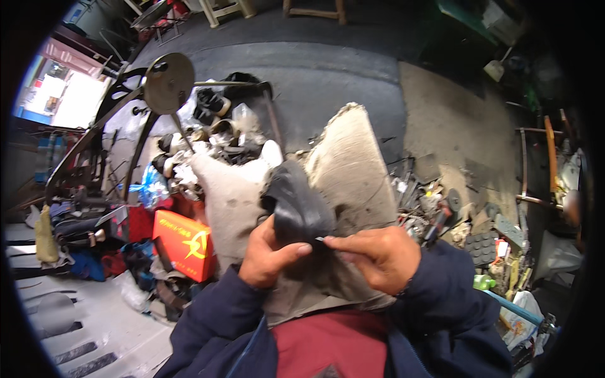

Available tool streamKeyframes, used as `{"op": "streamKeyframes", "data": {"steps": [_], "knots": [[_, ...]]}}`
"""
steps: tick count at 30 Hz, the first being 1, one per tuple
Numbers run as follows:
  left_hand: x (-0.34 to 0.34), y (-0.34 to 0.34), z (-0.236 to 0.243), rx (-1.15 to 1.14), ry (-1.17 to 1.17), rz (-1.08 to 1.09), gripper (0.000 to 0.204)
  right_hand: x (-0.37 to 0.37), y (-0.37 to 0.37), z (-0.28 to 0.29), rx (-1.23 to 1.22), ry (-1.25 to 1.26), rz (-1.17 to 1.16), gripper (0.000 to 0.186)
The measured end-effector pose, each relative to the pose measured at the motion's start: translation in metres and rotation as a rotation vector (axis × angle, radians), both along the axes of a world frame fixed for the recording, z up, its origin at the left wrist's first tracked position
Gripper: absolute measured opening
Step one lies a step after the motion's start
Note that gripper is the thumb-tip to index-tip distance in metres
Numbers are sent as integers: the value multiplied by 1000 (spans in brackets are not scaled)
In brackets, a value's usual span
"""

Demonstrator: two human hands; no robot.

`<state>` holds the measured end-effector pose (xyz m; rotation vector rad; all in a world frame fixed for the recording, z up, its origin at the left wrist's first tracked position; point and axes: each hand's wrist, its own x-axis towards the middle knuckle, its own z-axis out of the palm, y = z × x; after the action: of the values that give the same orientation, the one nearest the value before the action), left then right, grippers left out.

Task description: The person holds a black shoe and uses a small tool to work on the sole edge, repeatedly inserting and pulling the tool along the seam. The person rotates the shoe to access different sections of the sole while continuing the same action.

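Note:
A black leather shoe or boot (296, 201) rests over a worn beige pad (356, 170) across my lap. My left hand (268, 252) is wrapped round the near left side of the shoe, thumb along its lower edge. My right hand (381, 252) is closed on a small thin metal tool (321, 239), mostly hidden by the fingers, whose tip touches the shoe's right edge. Left of my hands is a red box (179, 246) with yellow markings.
A metal machine (167, 82) stands front-left beside piled shoes and bags (214, 104). Scraps and tools (435, 208) clutter my right, with a blue bar (513, 305). A grey slatted surface (57, 340) is lower left. Stools (315, 12) stand at the back.

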<state>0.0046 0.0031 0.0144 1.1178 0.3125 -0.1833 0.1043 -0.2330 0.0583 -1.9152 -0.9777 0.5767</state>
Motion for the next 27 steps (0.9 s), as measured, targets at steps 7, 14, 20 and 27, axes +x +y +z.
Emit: {"op": "streamKeyframes", "data": {"steps": [7,14,20,27], "knots": [[14,12,6,33,57,-103,34,14,13,13,-80,49,97,28],[21,30,-4,3,79,-226,34,14,28,15,-146,41,109,25],[25,36,-7,-54,94,-243,37,18,36,10,-121,49,94,20],[27,35,-6,-28,91,-236,37,22,38,4,-60,-14,112,18]]}}
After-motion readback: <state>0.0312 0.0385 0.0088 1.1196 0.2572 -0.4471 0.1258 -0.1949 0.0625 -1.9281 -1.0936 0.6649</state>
